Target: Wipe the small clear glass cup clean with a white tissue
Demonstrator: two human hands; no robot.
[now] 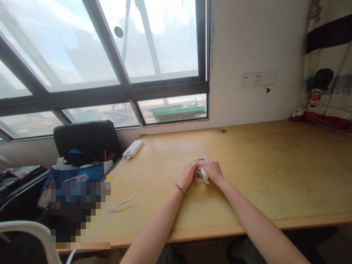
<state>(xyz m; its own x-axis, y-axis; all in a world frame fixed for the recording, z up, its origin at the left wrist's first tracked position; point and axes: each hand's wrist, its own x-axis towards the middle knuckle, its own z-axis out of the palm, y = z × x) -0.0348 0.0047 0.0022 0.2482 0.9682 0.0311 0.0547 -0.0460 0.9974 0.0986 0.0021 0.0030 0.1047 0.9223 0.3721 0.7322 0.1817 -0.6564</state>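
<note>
Over the middle of the wooden table [264, 165], both my hands meet around a small, round, dark object with a shiny, patterned look [198, 172]. Its exact kind is hard to make out, as fingers cover much of it. My left hand [189, 173], with a braided bracelet at the wrist, grips its left side. On the other side, my right hand [213, 169] is closed on a crumpled white tissue [204, 176], which is pressed against the object. A corner of the tissue hangs down below the fingers.
A white power bank [133, 148] with a cable lies at the table's far left edge. Another white cable end [126, 201] rests nearer. Left of the table stand a black chair [85, 137] and a blue bag [74, 179]. Behind are a window, wall sockets [251, 79] and a curtain [327, 73].
</note>
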